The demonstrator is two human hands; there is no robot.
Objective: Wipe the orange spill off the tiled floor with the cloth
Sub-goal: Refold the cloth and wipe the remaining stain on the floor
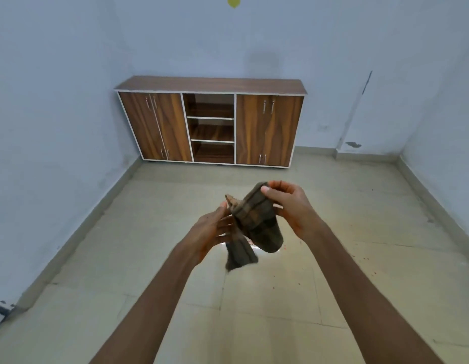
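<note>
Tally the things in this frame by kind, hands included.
Hands: 2 (left hand, right hand)
Cloths: 1 (cloth, held by both)
Cabinets: 1 (cabinet)
Total: 4

Cloth [257,222] between both hands, above floor [359,298]; cabinet [212,124] behind.

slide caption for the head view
Both hands hold a dark cloth above the tiled floor, wooden cabinet behind.

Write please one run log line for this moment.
phase: preparing cloth | left hand: holds cloth | right hand: pinches cloth | orange specks: on tiled floor
</note>
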